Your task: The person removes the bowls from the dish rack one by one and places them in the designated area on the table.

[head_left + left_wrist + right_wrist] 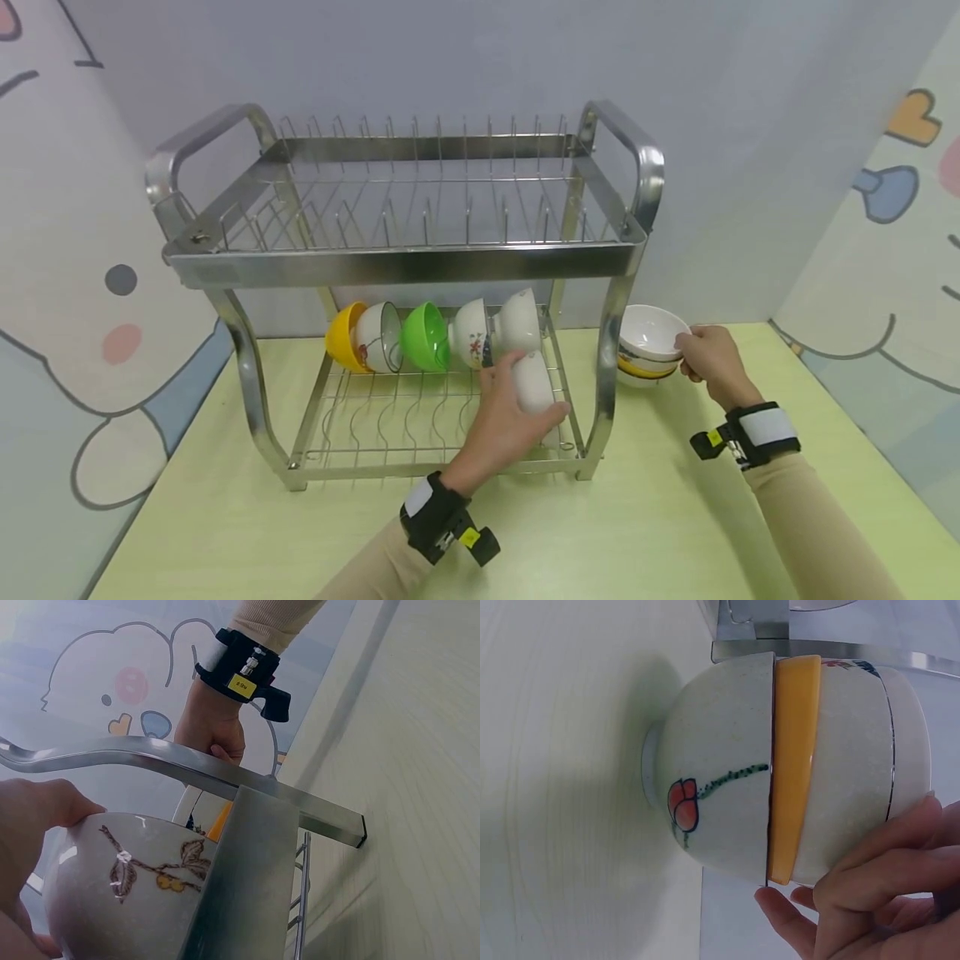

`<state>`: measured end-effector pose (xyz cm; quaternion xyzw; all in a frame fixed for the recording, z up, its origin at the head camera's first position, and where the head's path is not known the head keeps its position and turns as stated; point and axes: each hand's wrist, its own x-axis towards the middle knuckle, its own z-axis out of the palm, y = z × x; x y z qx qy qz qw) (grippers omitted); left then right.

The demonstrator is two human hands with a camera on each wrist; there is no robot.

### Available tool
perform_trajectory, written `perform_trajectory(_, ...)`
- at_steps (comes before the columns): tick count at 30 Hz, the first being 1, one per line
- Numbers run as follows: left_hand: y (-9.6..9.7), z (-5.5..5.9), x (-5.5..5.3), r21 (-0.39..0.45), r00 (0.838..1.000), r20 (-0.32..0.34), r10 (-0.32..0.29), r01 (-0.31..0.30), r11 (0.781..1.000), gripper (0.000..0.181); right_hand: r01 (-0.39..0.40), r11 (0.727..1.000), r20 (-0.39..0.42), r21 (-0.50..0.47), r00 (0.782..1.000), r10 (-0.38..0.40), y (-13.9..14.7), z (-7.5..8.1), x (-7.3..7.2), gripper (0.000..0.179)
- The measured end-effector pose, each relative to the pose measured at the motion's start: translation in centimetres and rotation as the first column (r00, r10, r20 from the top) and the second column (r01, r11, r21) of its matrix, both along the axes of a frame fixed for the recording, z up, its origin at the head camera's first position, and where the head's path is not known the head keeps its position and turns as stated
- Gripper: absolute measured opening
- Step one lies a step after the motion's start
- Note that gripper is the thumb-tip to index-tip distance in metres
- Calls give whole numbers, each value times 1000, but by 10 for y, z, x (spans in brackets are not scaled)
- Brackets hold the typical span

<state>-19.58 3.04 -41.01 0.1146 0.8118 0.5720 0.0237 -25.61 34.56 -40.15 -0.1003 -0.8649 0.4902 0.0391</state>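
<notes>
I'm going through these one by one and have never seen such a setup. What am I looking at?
There is no machine, only a person's bare hands. A camera worn on the head takes the wide picture; one on each wrist takes a close-up. On the table stand a two-tier metal rack and, beside it, a bowl stack. The left hand holds a white bowl at the lower tier, near a row of bowls. The right hand grips the stack's edge.
</notes>
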Motion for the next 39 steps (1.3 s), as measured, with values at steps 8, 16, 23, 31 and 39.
perform_trajectory(8, 1, 1, -2, -2, 1000, 18, 8, -8, 1000, 89, -1, 1000, -18, -17, 1000, 0, 0, -3, 0, 29)
perform_trajectory(16, 2, -1, -7, -7, 999, 32, -8, 9, 1000, 97, 0, 999, -40, -46, 999, -1, 0, -9, 3, 39)
perform_trajectory(23, 0, -6, -12, 82, 987, 160, -4, -9, 997, 117, -13, 999, -73, -40, 997, 10, -1, -8, 8, 57)
perform_trajectory(31, 7, -11, -10, 118, 984, 165, 60, -80, 990, 108, 58, 997, -103, -47, 993, -63, -7, 5, 29, 62)
perform_trajectory(39, 10, -10, -10, 138, 981, 172, 85, -109, 984, 98, 47, 998, -159, -31, 986, -52, -20, 25, 46, 61)
